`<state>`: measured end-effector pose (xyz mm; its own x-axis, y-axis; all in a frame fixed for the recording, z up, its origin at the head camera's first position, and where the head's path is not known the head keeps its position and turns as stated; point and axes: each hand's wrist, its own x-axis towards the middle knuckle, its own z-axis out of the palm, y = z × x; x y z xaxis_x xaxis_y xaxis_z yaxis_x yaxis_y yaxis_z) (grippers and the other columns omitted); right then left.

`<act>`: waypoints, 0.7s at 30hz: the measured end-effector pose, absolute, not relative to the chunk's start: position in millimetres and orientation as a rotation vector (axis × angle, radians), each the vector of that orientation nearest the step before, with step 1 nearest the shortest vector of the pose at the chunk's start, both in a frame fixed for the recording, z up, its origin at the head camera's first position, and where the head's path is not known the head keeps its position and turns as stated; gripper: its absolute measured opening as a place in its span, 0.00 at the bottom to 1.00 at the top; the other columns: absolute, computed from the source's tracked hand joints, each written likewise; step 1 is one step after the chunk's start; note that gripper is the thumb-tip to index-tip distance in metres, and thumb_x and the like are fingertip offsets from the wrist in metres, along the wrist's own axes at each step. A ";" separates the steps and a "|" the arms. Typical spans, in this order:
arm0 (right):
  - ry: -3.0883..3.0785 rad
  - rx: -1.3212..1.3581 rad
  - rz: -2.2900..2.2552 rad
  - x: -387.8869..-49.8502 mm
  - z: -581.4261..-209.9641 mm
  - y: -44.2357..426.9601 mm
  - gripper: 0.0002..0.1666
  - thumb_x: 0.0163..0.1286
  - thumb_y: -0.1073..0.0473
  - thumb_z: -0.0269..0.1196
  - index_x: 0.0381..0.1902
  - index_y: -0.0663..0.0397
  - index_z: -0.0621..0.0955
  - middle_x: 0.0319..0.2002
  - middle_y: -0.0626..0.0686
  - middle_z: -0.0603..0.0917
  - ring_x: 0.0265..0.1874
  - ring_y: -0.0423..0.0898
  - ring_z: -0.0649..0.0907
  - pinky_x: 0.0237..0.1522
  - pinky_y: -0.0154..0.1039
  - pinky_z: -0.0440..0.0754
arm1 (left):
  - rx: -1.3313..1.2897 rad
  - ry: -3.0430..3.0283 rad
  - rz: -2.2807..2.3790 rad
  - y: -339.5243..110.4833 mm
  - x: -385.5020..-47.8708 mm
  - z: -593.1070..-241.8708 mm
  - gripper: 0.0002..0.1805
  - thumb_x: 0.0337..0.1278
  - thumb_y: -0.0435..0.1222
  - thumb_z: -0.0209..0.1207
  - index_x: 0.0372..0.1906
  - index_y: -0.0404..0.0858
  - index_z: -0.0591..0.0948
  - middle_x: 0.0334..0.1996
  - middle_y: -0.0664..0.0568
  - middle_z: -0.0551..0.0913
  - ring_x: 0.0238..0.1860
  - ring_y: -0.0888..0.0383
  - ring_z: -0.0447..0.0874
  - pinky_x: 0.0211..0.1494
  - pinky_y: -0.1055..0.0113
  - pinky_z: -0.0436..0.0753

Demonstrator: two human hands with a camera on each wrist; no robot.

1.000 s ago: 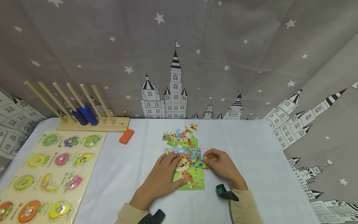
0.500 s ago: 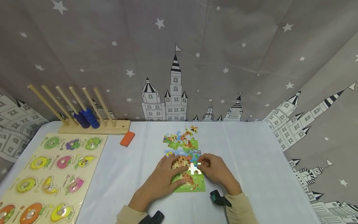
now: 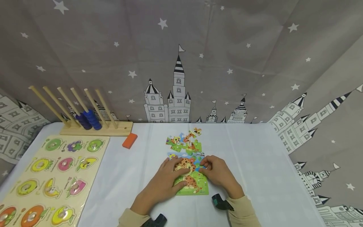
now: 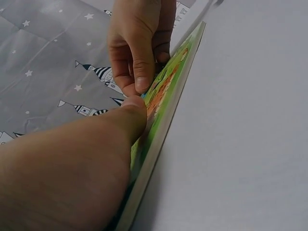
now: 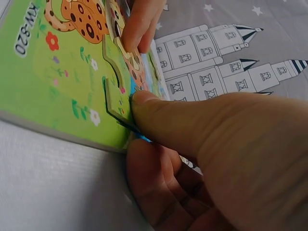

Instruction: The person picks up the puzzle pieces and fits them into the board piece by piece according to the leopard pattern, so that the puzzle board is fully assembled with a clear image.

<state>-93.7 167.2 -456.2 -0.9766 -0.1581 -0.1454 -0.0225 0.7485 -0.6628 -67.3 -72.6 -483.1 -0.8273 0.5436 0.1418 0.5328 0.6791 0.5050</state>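
Observation:
A jigsaw board with a spotted leopard picture lies on the white table. Across its left side rests my left hand, fingers spread and extended. My right hand is at the right edge, pinching a green-and-blue puzzle piece between thumb and curled fingers. In the right wrist view that piece lies over the board with its edge slightly raised, and the thumb covers part of it. The left thumb touches the board in the left wrist view. Fingers hide the leopard's face in part.
Several loose puzzle pieces lie just beyond the board. To the left are an orange block, a wooden peg stand with blue and purple rings, and a fruit knob puzzle. A grey castle-print curtain hangs behind.
My right hand has moved left over the board with the puzzle piece, which now lies down against the picture. The left hand's index finger has shifted right, toward the piece.

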 end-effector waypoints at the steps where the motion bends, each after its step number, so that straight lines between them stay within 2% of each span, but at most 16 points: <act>1: 2.754 -0.142 -1.042 -93.6 -456.1 167.1 0.07 0.64 0.59 0.73 0.36 0.50 0.84 0.29 0.45 0.79 0.26 0.40 0.74 0.29 0.32 0.72 | 0.917 2.864 0.849 -72.6 -67.2 -483.0 0.23 0.68 0.55 0.60 0.64 0.56 0.81 0.77 0.49 0.67 0.80 0.45 0.58 0.84 0.42 0.52; 12: 2.749 -0.109 -1.026 -91.3 -455.6 165.5 0.07 0.64 0.60 0.73 0.35 0.50 0.84 0.28 0.46 0.79 0.26 0.41 0.74 0.30 0.33 0.72 | 0.946 2.890 0.822 -71.6 -66.2 -482.0 0.22 0.66 0.54 0.62 0.62 0.56 0.82 0.75 0.48 0.68 0.79 0.43 0.60 0.82 0.41 0.55; 15: 2.746 -0.113 -1.036 -92.4 -454.8 165.3 0.07 0.63 0.60 0.73 0.35 0.50 0.83 0.28 0.46 0.79 0.26 0.41 0.74 0.30 0.33 0.72 | 0.936 2.882 0.799 -73.1 -66.3 -481.2 0.25 0.64 0.59 0.62 0.63 0.57 0.81 0.76 0.48 0.67 0.80 0.44 0.59 0.83 0.42 0.54; 21: 2.711 -0.085 -1.079 -98.5 -454.2 171.2 0.06 0.64 0.58 0.73 0.35 0.50 0.84 0.28 0.45 0.80 0.27 0.40 0.75 0.32 0.32 0.72 | 0.930 2.870 0.762 -73.8 -67.3 -480.8 0.36 0.54 0.68 0.62 0.66 0.59 0.78 0.78 0.49 0.64 0.81 0.44 0.57 0.83 0.42 0.54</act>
<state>-98.5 171.2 -454.2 -0.9738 -0.1345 -0.1834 0.0283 0.7284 -0.6846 -67.3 -73.8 -480.8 -0.8211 0.5582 0.1188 0.5437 0.7017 0.4604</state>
